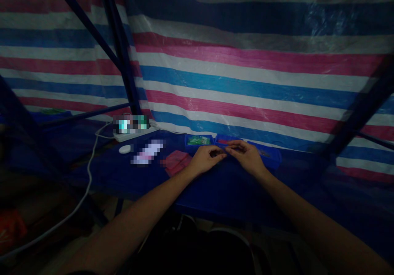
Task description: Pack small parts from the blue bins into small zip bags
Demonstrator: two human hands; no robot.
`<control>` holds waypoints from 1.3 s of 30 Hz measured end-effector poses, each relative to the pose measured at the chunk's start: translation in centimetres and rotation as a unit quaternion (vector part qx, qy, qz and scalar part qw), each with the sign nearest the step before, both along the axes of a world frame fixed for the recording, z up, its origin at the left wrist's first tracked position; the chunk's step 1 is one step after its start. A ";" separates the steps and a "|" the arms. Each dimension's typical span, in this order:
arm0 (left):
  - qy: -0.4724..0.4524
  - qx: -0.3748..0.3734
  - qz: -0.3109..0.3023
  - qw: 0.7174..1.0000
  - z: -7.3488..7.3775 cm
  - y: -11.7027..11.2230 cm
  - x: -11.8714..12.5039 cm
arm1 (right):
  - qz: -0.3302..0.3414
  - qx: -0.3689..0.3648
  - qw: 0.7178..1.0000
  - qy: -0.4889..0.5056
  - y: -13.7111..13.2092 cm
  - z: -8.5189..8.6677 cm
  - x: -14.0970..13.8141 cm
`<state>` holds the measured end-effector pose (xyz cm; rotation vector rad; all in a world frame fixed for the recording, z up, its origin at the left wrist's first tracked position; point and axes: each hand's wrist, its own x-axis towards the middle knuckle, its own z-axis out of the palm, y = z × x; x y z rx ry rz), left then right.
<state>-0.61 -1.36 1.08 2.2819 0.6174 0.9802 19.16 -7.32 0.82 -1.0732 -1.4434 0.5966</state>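
Observation:
My left hand (207, 159) and my right hand (246, 156) are close together over the blue tabletop (215, 193), fingertips almost meeting. The left thumb and fingers curl into a pinch, and the right ones are pinched too. Anything between them is too small and dark to make out. Just behind my hands is a row of blue bins. The left bin (185, 142) holds green packets (199, 140). A middle bin (218, 137) has something red inside, partly hidden by my right hand. Beyond that hand, the right bin (273, 158) has unclear contents. Red plastic-looking sheets (176, 162) lie beside my left wrist.
Left of the red sheets lie a blurred-out bright, flat object (148, 152) and a white round item (124, 149). A white power strip (135, 134) with a trailing cable (90, 172) sits farther back. Blue metal posts (124, 69) and a striped tarp (246, 69) enclose the table.

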 end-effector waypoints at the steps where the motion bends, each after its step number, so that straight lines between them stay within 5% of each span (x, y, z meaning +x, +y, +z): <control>1: -0.002 -0.002 -0.001 1.000 0.0 0.0 0.0 | -0.003 -0.002 1.000 0.001 0.0 0.0 0.1; 11: -0.011 -0.015 -0.004 1.000 -0.2 0.2 0.0 | -0.044 0.023 0.996 -0.072 -0.7 0.7 -0.1; 39: -0.048 -0.089 -0.014 0.995 -0.5 0.6 0.5 | -0.039 -0.039 0.991 0.120 0.5 -0.4 0.2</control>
